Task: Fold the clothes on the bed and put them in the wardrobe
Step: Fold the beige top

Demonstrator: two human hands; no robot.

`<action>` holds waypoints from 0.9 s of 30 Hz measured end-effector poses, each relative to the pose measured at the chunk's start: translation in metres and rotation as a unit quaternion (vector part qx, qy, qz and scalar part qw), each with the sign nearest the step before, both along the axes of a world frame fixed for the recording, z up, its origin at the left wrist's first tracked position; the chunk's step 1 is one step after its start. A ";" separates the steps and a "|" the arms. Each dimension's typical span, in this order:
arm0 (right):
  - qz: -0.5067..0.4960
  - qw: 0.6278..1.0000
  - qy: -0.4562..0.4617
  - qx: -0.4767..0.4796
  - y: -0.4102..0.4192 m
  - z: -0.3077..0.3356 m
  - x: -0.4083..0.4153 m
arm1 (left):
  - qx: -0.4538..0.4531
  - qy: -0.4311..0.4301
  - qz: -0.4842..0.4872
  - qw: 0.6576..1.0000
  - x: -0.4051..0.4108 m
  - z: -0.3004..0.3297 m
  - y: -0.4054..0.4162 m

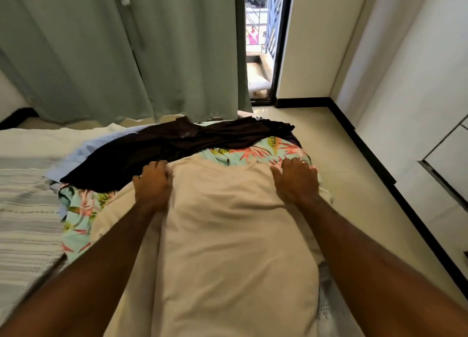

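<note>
Clothes are crowding the bed's near corner: a cream garment (pixel 228 222) is lying at centre, a dark garment (pixel 162 149) is sprawling at eleven o'clock, and a floral garment (pixel 266 150) is peeking out at twelve. The striped bedcover (pixel 25 210) is lying bare at nine o'clock, and the floor (pixel 342 172) is running open at two o'clock beside the wardrobe (pixel 430 109).

The cream garment (pixel 228 235) runs off the bottom edge (hiding most of the floral garment (pixel 78 217)).
</note>
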State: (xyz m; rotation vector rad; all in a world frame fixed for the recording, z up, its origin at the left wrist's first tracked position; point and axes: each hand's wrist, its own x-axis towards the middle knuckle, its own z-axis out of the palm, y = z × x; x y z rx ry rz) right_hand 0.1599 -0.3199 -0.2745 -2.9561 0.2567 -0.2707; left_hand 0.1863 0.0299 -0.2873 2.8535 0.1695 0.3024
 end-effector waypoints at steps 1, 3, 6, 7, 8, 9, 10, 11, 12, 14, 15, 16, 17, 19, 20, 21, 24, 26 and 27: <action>-0.001 1.000 0.005 -0.006 0.002 -0.004 0.002 | -0.001 0.005 0.008 1.000 0.004 -0.001 -0.001; 0.014 0.999 -0.023 -0.020 0.004 -0.013 0.010 | 0.015 0.004 0.014 1.000 0.011 -0.003 -0.003; 0.060 0.995 -0.075 -0.013 0.001 -0.025 0.017 | 0.045 -0.006 0.010 0.999 0.019 -0.010 -0.002; 0.076 0.993 -0.083 -0.022 -0.003 -0.028 0.018 | 0.044 -0.010 0.006 0.999 0.021 -0.012 -0.001; 0.093 0.990 -0.097 -0.035 -0.007 -0.033 0.024 | 0.045 -0.016 -0.001 0.999 0.025 -0.015 0.003; 0.102 0.988 -0.107 -0.051 -0.012 -0.032 0.026 | 0.049 -0.022 -0.010 0.999 0.026 -0.016 0.005; 0.111 0.984 -0.119 -0.070 -0.016 -0.033 0.033 | 0.055 -0.029 -0.018 0.998 0.030 -0.017 0.008; 0.114 0.981 -0.126 -0.089 -0.020 -0.031 0.039 | 0.065 -0.033 -0.026 0.997 0.033 -0.016 0.009; 0.120 0.978 -0.130 -0.107 -0.021 -0.029 0.048 | 0.077 -0.036 -0.036 0.996 0.038 -0.016 0.011; 0.127 0.974 -0.126 -0.139 -0.022 -0.016 0.065 | 0.095 -0.040 -0.050 0.993 0.049 -0.007 0.014; 0.131 0.972 -0.122 -0.152 -0.022 -0.009 0.074 | 0.098 -0.045 -0.050 0.993 0.056 -0.002 0.015; 0.137 0.970 -0.125 -0.159 -0.022 -0.001 0.083 | 0.096 -0.050 -0.044 0.993 0.064 0.004 0.017; 0.141 0.968 -0.129 -0.162 -0.021 0.005 0.093 | 0.090 -0.049 -0.036 0.994 0.073 0.010 0.018; 0.134 0.968 -0.139 -0.159 -0.017 0.018 0.112 | 0.079 -0.040 -0.029 0.996 0.088 0.019 0.018; 0.122 0.972 -0.133 -0.153 -0.014 0.021 0.119 | 0.077 -0.038 -0.031 0.996 0.092 0.020 0.018; 0.101 0.977 -0.120 -0.147 -0.010 0.022 0.122 | 0.081 -0.043 -0.034 0.995 0.093 0.020 0.017; 0.051 0.989 -0.062 -0.126 0.003 0.014 0.104 | 0.089 -0.073 -0.023 0.993 0.074 0.009 0.005; 0.067 0.993 -0.070 -0.075 0.018 0.006 0.062 | 0.062 -0.094 -0.042 0.993 0.038 -0.003 -0.006; 0.088 0.991 -0.079 -0.056 0.027 0.001 0.032 | 0.044 -0.104 -0.063 0.992 0.011 -0.009 -0.012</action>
